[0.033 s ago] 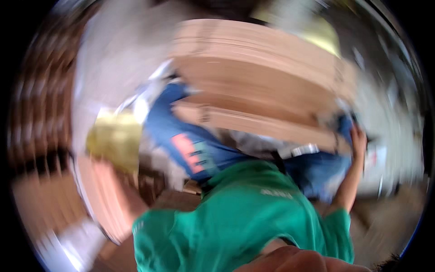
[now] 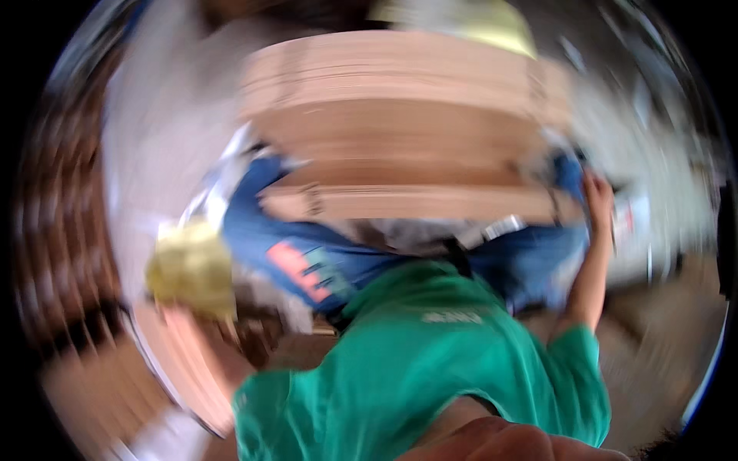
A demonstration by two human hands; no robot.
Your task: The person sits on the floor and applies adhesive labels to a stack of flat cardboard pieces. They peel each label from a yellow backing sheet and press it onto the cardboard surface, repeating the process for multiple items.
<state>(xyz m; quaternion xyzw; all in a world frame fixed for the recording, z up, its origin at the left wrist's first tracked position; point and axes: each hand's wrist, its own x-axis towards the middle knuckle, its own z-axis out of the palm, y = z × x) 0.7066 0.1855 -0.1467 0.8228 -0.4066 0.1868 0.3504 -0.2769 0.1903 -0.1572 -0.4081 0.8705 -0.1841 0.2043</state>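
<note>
A long piece of brown cardboard (image 2: 400,142), seemingly a box or bundle with dark bands near its ends, lies across in front of my spread, jeans-clad legs. My right hand (image 2: 598,198) is by my right knee, close to the cardboard's right end; blur hides whether it holds anything. Out to the left, my left hand (image 2: 175,316) is smeared by motion at the lower edge of a yellow sheet-like thing (image 2: 192,265). I cannot tell whether its fingers grip that yellow thing.
Brown stacked layers (image 2: 65,238), perhaps cardboard, stand along the left. Another yellow thing (image 2: 492,27) lies beyond the cardboard. A pale floor (image 2: 173,115) shows at the left, and a whitish object with a red mark (image 2: 626,219) is right of my right hand.
The whole view has turned a little. The cardboard appears further left and more level, my right hand higher in the picture, and my left hand lower with the yellow thing.
</note>
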